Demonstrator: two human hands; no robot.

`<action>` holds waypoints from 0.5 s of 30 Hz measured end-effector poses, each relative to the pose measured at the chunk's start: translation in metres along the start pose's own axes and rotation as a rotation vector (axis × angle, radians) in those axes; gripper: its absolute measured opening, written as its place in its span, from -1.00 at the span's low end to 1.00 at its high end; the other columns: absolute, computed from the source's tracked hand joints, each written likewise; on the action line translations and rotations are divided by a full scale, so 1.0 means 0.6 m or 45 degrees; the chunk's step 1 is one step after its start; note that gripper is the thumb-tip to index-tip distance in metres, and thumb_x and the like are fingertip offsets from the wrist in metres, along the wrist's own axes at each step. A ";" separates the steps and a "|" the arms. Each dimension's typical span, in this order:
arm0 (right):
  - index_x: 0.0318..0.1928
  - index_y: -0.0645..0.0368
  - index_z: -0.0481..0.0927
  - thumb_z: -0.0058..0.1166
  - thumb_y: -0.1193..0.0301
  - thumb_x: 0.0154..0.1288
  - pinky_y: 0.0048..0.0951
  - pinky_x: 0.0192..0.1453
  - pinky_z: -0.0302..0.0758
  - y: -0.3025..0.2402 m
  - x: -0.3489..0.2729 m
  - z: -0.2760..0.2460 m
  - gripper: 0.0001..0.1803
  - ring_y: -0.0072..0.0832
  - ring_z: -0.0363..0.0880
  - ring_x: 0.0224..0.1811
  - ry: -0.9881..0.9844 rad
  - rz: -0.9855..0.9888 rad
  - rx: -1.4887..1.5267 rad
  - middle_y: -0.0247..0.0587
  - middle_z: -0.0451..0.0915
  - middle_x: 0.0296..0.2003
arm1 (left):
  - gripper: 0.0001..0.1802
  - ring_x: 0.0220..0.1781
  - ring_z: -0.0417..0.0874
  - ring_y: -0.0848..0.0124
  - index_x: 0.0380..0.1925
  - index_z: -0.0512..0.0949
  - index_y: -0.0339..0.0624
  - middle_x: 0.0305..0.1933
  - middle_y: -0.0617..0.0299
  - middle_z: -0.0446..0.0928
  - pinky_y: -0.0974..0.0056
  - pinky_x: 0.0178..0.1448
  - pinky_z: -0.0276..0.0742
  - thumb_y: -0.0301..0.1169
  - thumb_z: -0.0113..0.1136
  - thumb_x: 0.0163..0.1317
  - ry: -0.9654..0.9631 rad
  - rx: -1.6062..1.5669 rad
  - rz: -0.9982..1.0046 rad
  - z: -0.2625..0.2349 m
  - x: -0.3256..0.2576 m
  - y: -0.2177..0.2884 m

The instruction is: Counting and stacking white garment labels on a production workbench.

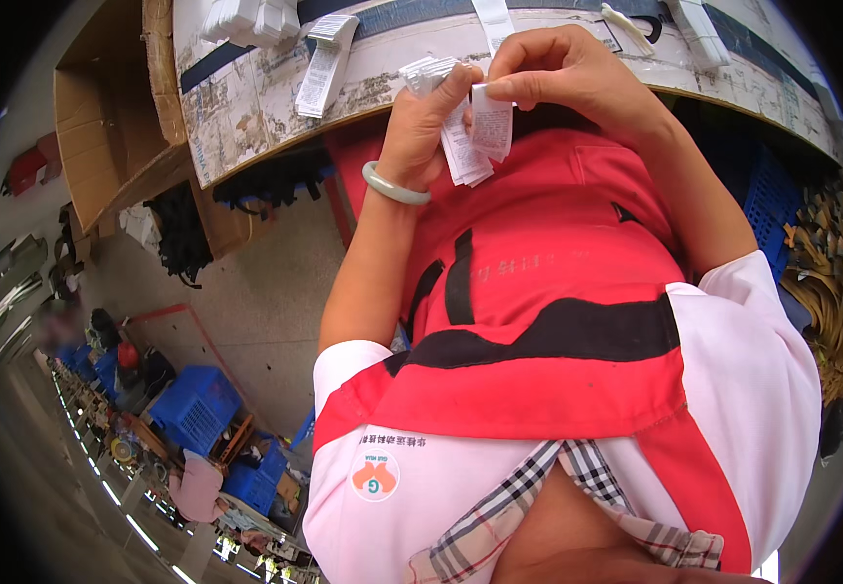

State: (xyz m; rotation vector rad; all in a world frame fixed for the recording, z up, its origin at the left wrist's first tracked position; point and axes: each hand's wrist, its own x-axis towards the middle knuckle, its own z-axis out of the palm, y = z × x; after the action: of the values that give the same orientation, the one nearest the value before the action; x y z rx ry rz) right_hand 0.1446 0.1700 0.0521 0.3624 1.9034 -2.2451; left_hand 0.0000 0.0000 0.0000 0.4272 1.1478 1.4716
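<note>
My left hand (414, 136), with a pale bangle at its wrist, is closed around a fanned bundle of white printed labels (462, 164) just off the table's near edge. Beside it, the thumb and forefinger of my right hand (577, 83) pinch the top of a white label (492, 131), which hangs down close to the bundle. Whether that label is separate from the bundle is unclear. On the table (246, 112) lie a folded stack of labels (324, 73), more white bundles (251, 19) at the far left, and another label stack (699, 37) at the right.
An open cardboard box (110, 127) stands left of the worn table. Blue crates (196, 409) and a person in pink (198, 487) are farther off at lower left. Right of me are a blue basket (770, 200) and a heap of tan and black strips (825, 282).
</note>
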 end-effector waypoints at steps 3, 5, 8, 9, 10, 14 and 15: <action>-0.14 0.20 0.72 0.27 0.34 0.38 -0.58 -0.01 0.50 0.013 0.018 0.015 -0.81 -0.67 0.55 -0.18 0.338 -0.293 -0.363 -0.38 0.63 -0.26 | -0.70 -0.31 0.67 0.44 -0.08 0.58 -0.22 -0.27 0.19 0.64 0.30 -0.24 0.66 -0.33 0.40 0.29 -0.177 -0.525 -0.071 0.010 0.007 0.003; -0.12 0.23 0.71 0.24 0.36 0.40 -0.57 -0.01 0.52 0.036 0.031 -0.001 -0.81 -0.66 0.57 -0.15 0.298 -0.364 -0.291 -0.37 0.65 -0.24 | -0.76 -0.35 0.65 0.44 -0.13 0.59 -0.24 -0.33 0.21 0.62 0.31 -0.28 0.65 -0.39 0.39 0.28 -0.208 -0.308 -0.075 0.000 0.009 -0.007; -0.11 0.15 0.73 0.29 0.35 0.31 -0.36 0.03 0.52 0.044 0.046 -0.033 -0.80 -0.39 0.59 -0.09 0.748 -0.532 -0.914 -0.21 0.66 -0.20 | -0.76 -0.34 0.63 0.44 -0.11 0.58 -0.26 -0.30 0.22 0.60 0.33 -0.28 0.62 -0.43 0.38 0.29 -0.109 -0.294 -0.047 0.005 0.004 -0.013; -0.16 0.09 0.76 0.36 0.31 0.18 -0.14 0.04 0.52 0.046 0.054 -0.045 -0.77 -0.11 0.60 -0.08 0.971 -0.589 -1.255 -0.04 0.64 -0.22 | -0.76 -0.34 0.59 0.46 -0.08 0.56 -0.26 -0.29 0.22 0.58 0.34 -0.28 0.58 -0.44 0.35 0.31 -0.113 -0.265 -0.026 0.005 0.003 -0.009; -0.16 0.09 0.76 0.36 0.31 0.18 -0.14 0.04 0.52 0.057 0.060 -0.063 -0.77 -0.11 0.60 -0.08 0.982 -0.586 -1.260 -0.04 0.64 -0.22 | -0.77 -0.30 0.65 0.43 -0.09 0.57 -0.27 -0.29 0.22 0.60 0.34 -0.22 0.64 -0.46 0.35 0.30 -0.047 -0.175 -0.034 0.010 0.005 -0.004; -0.28 0.10 0.77 0.37 0.34 0.17 -0.22 -0.02 0.52 0.085 0.075 -0.083 -0.86 -0.15 0.60 -0.12 0.936 -0.686 -1.311 -0.12 0.65 -0.26 | -0.78 -0.32 0.69 0.42 -0.11 0.61 -0.30 -0.31 0.21 0.65 0.33 -0.21 0.68 -0.50 0.36 0.28 0.042 -0.034 0.076 0.012 0.013 -0.004; -0.30 0.10 0.78 0.37 0.35 0.17 -0.23 -0.02 0.52 0.084 0.077 -0.080 -0.87 -0.17 0.60 -0.14 0.914 -0.716 -1.237 -0.14 0.65 -0.27 | -0.80 -0.35 0.68 0.44 -0.13 0.64 -0.32 -0.32 0.20 0.67 0.35 -0.24 0.66 -0.52 0.36 0.26 0.130 0.080 0.171 0.012 0.013 -0.003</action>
State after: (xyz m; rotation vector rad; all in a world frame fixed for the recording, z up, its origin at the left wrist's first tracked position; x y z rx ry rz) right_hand 0.1186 0.2097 -0.0164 0.5456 3.5081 -1.1154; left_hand 0.0046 0.0099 -0.0011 0.4846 1.2693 1.5921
